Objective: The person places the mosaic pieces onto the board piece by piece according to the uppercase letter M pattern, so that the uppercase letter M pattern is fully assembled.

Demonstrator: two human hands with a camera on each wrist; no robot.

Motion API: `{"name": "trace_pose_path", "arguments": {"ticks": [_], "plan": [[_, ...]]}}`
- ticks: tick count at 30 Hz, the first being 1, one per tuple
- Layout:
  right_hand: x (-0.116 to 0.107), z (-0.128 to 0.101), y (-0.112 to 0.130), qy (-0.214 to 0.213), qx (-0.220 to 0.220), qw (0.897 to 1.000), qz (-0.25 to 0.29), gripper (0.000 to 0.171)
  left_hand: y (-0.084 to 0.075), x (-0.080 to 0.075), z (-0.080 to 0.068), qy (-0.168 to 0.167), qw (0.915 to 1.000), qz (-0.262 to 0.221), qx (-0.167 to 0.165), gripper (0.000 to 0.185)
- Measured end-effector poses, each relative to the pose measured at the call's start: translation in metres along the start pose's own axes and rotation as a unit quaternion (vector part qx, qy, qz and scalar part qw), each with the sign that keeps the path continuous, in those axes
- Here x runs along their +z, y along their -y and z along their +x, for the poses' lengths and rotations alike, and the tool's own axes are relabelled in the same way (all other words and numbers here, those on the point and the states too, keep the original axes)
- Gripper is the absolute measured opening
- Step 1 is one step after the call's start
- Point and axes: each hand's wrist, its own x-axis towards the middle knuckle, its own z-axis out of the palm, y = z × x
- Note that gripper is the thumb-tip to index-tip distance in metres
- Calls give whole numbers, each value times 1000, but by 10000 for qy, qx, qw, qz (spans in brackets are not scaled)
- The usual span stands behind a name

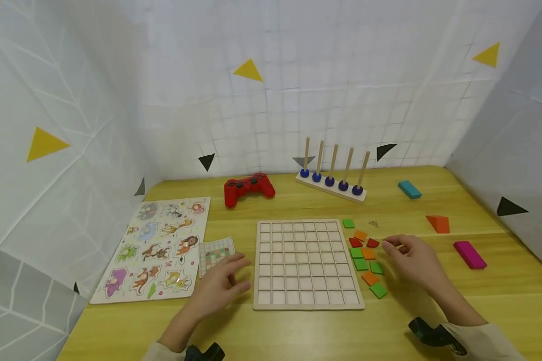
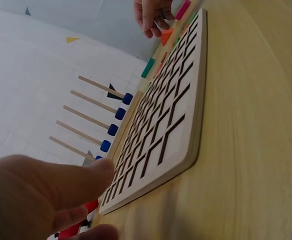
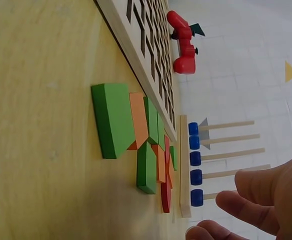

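Left hand (image 1: 221,286) relaxed, empty, left of grid board (image 1: 307,263); right hand (image 1: 413,260) loose, empty, right of coloured tiles (image 1: 366,255).

We saw our left hand (image 2: 41,195) filling the lower left of the frame, fingers extended and holding nothing, just beside the near corner of the wooden grid board (image 2: 171,105). The board lay flat on the yellow tabletop (image 2: 251,150) and ran up toward the top centre. Left of it, five wooden pegs (image 2: 88,112) with blue beads (image 2: 117,114) at their bases slanted across the middle left. At the top centre our right hand (image 2: 153,15) hung over small coloured tiles (image 2: 167,36) beside the board's far edge. A red object (image 2: 78,225) showed partly beneath our left fingers.
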Motion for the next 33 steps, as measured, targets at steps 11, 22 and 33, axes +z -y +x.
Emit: {"name": "trace_pose_path", "arguments": {"ticks": [11,22,33], "plan": [[1,3,-3,188,60,9998,-35,43,3,5,4,1154,9920,516,-31,51],[4,9,-11,367,133,9990,-217,46,6,10,5,1363,9895,490,-36,60],[9,22,-20,299,-101,9979,-567,43,9,9,7,1467,9884,384,-4,62]]}}
